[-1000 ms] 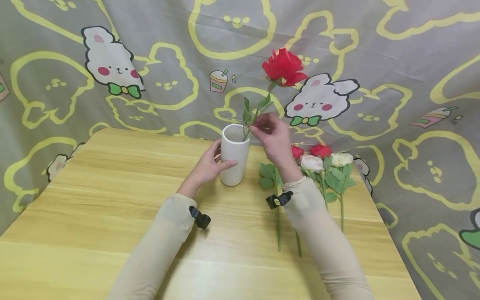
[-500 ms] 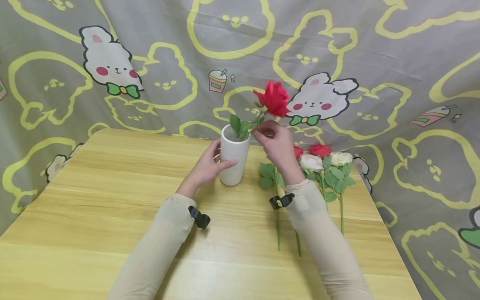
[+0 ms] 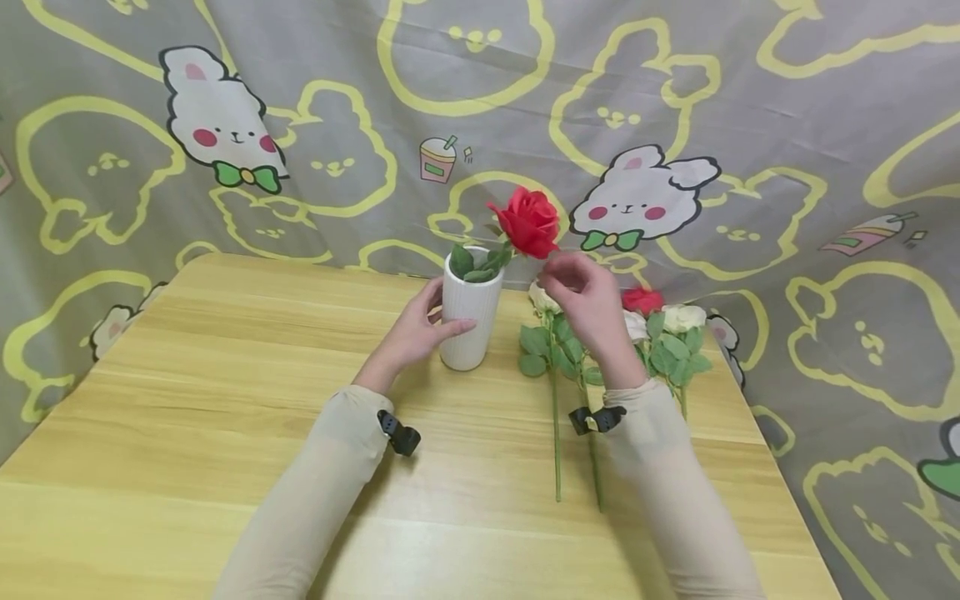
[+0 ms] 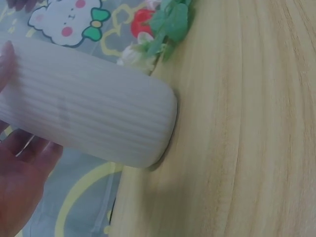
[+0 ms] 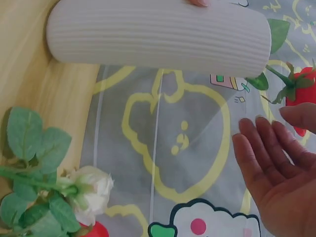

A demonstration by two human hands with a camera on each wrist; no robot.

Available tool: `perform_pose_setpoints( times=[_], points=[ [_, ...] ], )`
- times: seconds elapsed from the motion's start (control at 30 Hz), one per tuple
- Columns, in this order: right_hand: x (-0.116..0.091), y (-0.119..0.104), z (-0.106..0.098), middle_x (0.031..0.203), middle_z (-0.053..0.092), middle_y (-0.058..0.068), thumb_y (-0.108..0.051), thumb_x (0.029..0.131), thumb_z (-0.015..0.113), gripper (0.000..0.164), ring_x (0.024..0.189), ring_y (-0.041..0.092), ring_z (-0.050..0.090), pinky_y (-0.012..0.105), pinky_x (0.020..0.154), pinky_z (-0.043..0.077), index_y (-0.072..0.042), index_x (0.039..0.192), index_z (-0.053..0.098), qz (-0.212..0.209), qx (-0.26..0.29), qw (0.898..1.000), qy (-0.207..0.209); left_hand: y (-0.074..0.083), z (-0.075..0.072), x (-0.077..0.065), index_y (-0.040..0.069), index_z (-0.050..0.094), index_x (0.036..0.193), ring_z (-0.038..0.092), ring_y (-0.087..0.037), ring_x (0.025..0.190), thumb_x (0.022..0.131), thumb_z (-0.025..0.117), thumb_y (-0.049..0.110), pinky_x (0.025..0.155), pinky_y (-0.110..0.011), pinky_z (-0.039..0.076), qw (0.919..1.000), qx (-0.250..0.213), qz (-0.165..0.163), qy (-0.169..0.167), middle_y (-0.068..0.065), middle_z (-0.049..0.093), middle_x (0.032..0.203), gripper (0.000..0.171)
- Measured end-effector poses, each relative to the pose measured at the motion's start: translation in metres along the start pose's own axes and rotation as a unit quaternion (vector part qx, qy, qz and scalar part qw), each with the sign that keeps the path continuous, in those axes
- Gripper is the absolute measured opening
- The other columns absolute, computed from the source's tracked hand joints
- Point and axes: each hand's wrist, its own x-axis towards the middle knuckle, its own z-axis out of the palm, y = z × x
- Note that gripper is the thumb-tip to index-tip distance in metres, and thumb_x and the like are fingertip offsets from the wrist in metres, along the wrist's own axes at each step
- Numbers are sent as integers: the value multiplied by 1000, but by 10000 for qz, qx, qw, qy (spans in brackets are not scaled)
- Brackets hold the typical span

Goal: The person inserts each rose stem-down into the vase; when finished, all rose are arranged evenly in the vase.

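A ribbed white vase [image 3: 474, 321] stands upright on the wooden table, and my left hand [image 3: 412, 337] grips its side, thumb across the front. In the left wrist view the fingers curl round the vase [image 4: 94, 106]. One red rose [image 3: 529, 223] sits in the vase, leaning right, its leaves at the rim and its lower stem hidden inside. Just right of the bloom is my right hand [image 3: 591, 300]. The right wrist view shows that hand [image 5: 279, 173] with nothing in it, fingers loosely bent, thumb apart, close to the red bloom [image 5: 300, 96].
Right of the vase, several roses lie on the table [image 3: 225, 467], partly behind the right arm: a white rose [image 3: 543, 297], another white rose [image 3: 684, 318] and a red rose [image 3: 642, 300] show. A grey patterned curtain [image 3: 337, 50] hangs behind the table.
The red rose has gone down into the vase, its bloom dropping and shifting left. My right hand has let go of the stem and drawn back right. The left hand keeps its hold.
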Motion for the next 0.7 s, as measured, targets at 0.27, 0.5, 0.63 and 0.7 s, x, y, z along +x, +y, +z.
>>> perform_pose_setpoints(
  times=[0.27,0.5,0.63,0.7],
  points=[
    [-10,11,-8,107,68,11,-12,93,68,22,96,21,62,34,84,52,0,111,67,416,-287,9985,-228,0,0,0,13,35,150,35,-22,138,87,77,14,113,-39,31,9999,-77,-23,-76,-11,40,149,76],
    [-18,23,-12,109,66,13,-11,93,67,22,101,26,61,40,90,49,0,112,66,656,-580,9953,-417,0,0,-1,11,34,149,35,-26,138,87,77,13,114,-43,29,9999,-95,-14,-126,-14,40,149,75],
    [-23,30,-13,109,66,14,-11,93,67,22,102,28,60,41,88,49,0,112,66,818,-711,9929,-488,1,0,-1,12,34,149,35,-25,139,87,77,14,114,-42,29,9999,-68,-22,-112,-13,40,149,75],
    [-25,35,-14,109,66,16,-10,93,67,23,102,29,60,41,88,50,2,113,66,912,-743,9914,-568,0,-1,0,12,34,149,34,-25,139,87,77,14,114,-42,29,9999,-96,-14,-119,-13,40,149,75]
  ],
)
